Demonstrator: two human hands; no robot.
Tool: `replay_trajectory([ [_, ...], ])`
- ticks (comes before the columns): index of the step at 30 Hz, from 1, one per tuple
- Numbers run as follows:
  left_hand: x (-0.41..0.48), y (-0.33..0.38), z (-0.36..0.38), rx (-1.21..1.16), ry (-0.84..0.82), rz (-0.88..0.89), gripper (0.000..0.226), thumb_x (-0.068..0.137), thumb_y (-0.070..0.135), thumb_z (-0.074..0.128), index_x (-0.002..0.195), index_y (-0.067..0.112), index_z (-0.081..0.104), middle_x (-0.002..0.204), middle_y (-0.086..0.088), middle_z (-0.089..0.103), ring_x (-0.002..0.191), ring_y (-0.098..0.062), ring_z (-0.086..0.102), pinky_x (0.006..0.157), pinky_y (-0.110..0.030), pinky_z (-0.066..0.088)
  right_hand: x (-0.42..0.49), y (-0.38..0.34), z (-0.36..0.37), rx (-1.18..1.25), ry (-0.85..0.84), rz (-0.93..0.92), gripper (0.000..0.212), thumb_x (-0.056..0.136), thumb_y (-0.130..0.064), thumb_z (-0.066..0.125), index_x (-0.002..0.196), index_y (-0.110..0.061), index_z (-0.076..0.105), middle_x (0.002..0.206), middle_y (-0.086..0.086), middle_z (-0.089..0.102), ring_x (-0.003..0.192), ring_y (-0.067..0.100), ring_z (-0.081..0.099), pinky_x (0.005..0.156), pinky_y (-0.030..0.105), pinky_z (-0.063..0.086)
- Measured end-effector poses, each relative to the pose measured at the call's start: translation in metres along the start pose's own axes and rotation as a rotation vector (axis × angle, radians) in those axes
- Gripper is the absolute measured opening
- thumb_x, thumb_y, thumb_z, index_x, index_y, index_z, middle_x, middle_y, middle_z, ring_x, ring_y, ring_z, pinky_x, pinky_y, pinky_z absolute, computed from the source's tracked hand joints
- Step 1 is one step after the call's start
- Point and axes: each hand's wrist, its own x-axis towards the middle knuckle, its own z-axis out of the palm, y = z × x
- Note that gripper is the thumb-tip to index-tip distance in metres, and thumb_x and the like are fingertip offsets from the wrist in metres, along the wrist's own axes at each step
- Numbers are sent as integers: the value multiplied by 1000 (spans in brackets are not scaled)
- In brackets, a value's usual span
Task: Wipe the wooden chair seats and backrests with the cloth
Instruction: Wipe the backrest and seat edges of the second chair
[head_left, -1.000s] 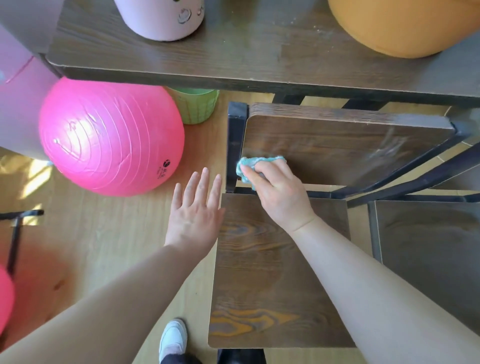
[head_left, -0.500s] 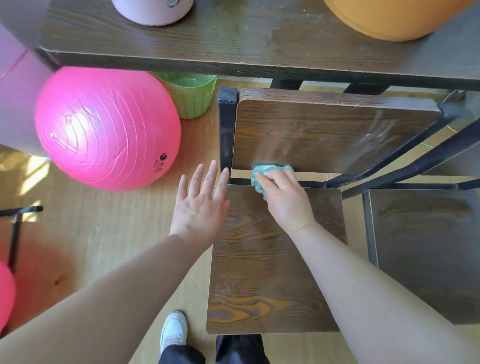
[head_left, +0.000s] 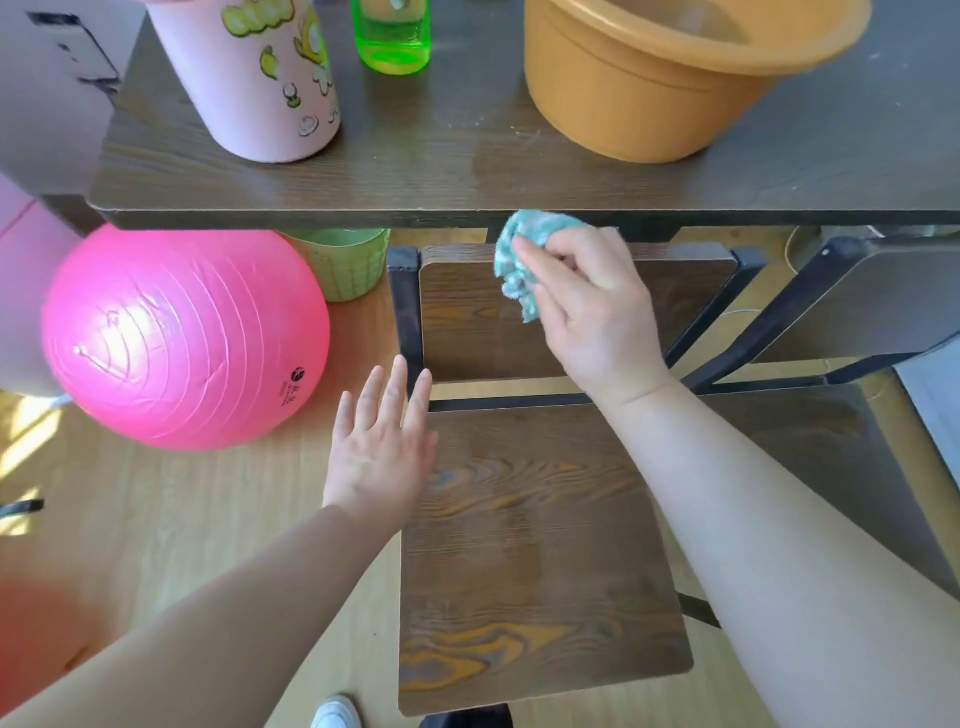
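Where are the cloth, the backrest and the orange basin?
cloth (head_left: 519, 254), head view, bunched upper part.
backrest (head_left: 467, 338), head view, bare left half of panel.
orange basin (head_left: 623, 88), head view, outer side wall.

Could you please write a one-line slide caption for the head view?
Right hand holds a teal cloth at the top of the chair backrest; left hand is open.

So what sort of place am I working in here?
Probably a home or small activity room, though I can't be sure: a wooden table holding an orange plastic basin and a pink cartoon-printed container, metal-framed wooden chairs at it, a pink exercise ball on the floor.
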Motion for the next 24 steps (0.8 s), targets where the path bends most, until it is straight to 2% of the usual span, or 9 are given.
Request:
replay_trajectory([
  [5, 3, 0, 9, -6, 3, 6, 63, 105, 42, 20, 157, 24, -11, 166, -4, -13, 153, -26, -10, 123, -48, 5, -28, 15, 31, -1, -92, -32, 38, 88, -6, 68, 125, -3, 64, 103, 12, 63, 98, 24, 52, 78, 32, 55],
  [7, 4, 1, 14, -8, -6, 12, 64, 105, 42, 23, 157, 24, -9, 166, -5, -12, 153, -27, -8, 123, -49, 6, -49, 20, 48, 3, -163, -33, 40, 85, -3, 71, 124, -3, 64, 105, 12, 62, 99, 27, 54, 76, 37, 59],
  [12, 6, 4, 31, -19, -6, 29, 64, 104, 38, 33, 159, 21, 4, 167, -7, 0, 153, -30, 3, 122, -52, 12, -106, 34, 87, 15, -301, 13, 42, 79, 6, 73, 119, -5, 67, 103, 10, 62, 94, 34, 58, 61, 43, 59],
  [15, 5, 5, 43, -9, -26, 26, 64, 104, 38, 32, 158, 21, 2, 167, -7, -2, 153, -31, 1, 122, -52, 12, -124, 41, 103, 2, -331, 5, 44, 76, 4, 76, 118, -7, 67, 104, 7, 59, 96, 30, 52, 59, 40, 58],
  [18, 2, 8, 50, -9, -41, 29, 65, 103, 39, 29, 158, 22, -1, 167, -7, -3, 153, -31, 1, 121, -53, 12, -135, 44, 113, 4, -392, 10, 44, 75, 4, 76, 116, -9, 68, 101, 5, 59, 94, 27, 47, 52, 33, 50],
  [21, -1, 12, 50, -3, -30, 33, 65, 101, 41, 23, 157, 22, -4, 166, -8, -3, 153, -31, 2, 121, -54, 13, -141, 45, 114, 13, -463, 14, 47, 72, 3, 78, 116, -10, 66, 102, 3, 56, 96, 25, 48, 49, 30, 46],
  [24, -2, 19, 42, 8, -7, 36, 65, 100, 41, 22, 158, 21, 0, 166, -9, -2, 153, -32, 3, 122, -53, 13, -140, 39, 107, 60, -474, 70, 52, 70, 3, 80, 117, -12, 62, 103, -3, 46, 93, 24, 51, 49, 28, 45],
])
